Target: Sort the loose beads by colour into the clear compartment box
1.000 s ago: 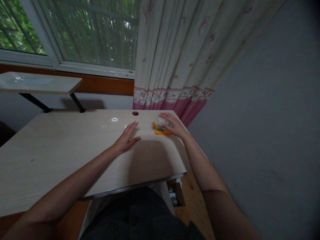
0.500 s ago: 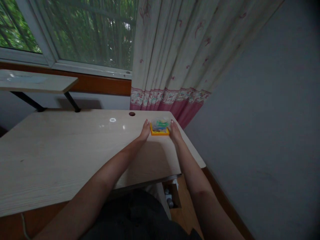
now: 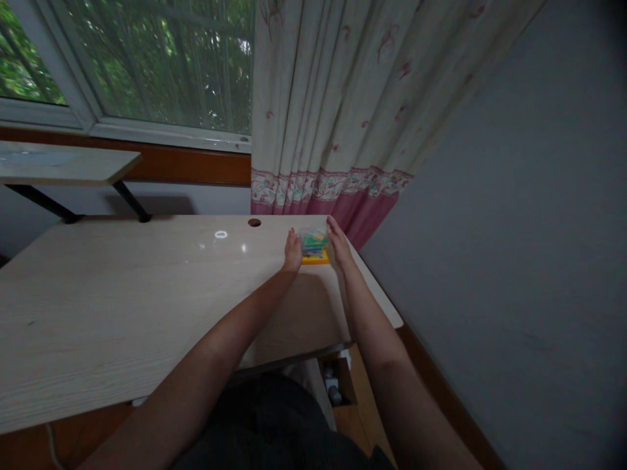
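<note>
A small orange-based box with a clear lid and green and blue contents sits near the far right corner of the pale wooden desk. My left hand presses against its left side with fingers together. My right hand presses against its right side, fingers pointing toward the curtain. The box stays between both hands, close to the desk surface; whether it rests on the desk I cannot tell.
A cable hole lies in the desk just left of the box. A raised shelf on black legs stands at the back left under the window. A patterned curtain hangs behind the box. A grey wall runs along the right.
My left hand slid right from the bare desk to the box's left side. My right hand came off the top of the box to its right side. Both hands now clasp it.
</note>
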### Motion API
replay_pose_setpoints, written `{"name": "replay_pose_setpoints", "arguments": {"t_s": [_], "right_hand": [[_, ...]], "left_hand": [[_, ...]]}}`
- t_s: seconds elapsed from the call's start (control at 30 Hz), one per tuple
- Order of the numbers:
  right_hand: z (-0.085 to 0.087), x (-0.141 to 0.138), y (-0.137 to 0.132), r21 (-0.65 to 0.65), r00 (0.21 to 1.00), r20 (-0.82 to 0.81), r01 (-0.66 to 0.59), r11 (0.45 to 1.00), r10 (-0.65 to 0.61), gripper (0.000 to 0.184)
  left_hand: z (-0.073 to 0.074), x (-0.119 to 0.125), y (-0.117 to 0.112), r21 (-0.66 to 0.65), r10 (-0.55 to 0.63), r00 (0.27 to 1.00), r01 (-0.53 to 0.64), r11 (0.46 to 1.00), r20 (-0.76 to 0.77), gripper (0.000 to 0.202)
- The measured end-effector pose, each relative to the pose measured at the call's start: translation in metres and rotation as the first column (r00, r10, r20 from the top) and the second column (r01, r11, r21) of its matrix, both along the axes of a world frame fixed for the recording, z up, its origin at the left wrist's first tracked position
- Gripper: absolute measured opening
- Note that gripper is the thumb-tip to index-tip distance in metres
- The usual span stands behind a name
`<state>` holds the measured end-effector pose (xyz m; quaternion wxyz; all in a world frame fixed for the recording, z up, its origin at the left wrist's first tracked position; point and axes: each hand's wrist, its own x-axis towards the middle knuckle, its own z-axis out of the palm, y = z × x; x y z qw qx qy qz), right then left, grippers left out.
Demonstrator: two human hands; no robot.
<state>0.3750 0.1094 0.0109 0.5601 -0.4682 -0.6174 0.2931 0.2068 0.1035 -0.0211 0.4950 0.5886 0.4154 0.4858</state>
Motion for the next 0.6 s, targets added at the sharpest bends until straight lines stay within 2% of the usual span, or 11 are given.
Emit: {"name": "replay_pose_setpoints", "arguments": {"t_s": [0.1,0.2,0.3,0.4,0.6], "right_hand": [[0.010,0.001,-0.004,0.000,0.987,0.159,-0.030,1.000,0.030,0.068],[0.011,-0.002,-0.011,0.040,0.979,0.192,0.060,0.997,-0.066,0.061],[0.007,-0.008,-0.014,0.098,0.972,0.168,0.152,0.984,-0.167,0.060],[0.004,-0.015,-0.015,0.108,0.973,0.122,0.181,0.977,-0.194,0.065],[-0.004,-0.021,-0.023,-0.069,0.973,-0.077,0.214,0.974,-0.220,0.084]], "left_hand": [[0.001,0.004,-0.003,-0.029,0.122,0.993,-0.122,0.992,-0.007,0.068],[0.003,0.009,-0.006,-0.044,0.163,0.987,-0.163,0.986,-0.007,0.068],[0.003,0.011,-0.005,-0.044,0.166,0.986,-0.166,0.985,-0.003,0.068],[0.003,0.012,-0.001,-0.039,0.154,0.988,-0.154,0.987,-0.001,0.068],[0.004,0.008,0.004,-0.045,0.110,0.994,-0.110,0.993,0.004,0.070]]}}
